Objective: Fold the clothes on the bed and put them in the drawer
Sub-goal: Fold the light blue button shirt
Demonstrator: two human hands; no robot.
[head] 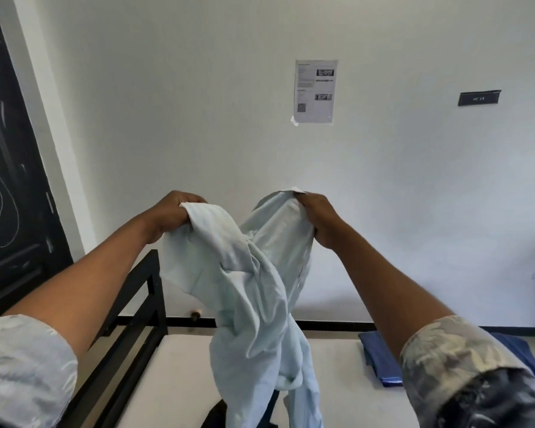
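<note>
head view: the left hand (170,216) and the right hand (318,219) each grip an upper edge of a pale blue, twisted cotton shirt (254,288), fingers curled tight into the cloth. the shirt hangs in the air above the white mattress of the black metal-framed bed (179,366). a folded dark blue garment (380,359) lies on the mattress to the right.

The hanging pale shirt (254,288) blocks the middle, with bare mattress (186,366) open at its 7 and 5 o'clock, hemmed by the black bed frame (150,291) at 8 o'clock, the folded blue cloth (380,359) at 4 o'clock and the wall (198,103) at 12 o'clock.
</note>
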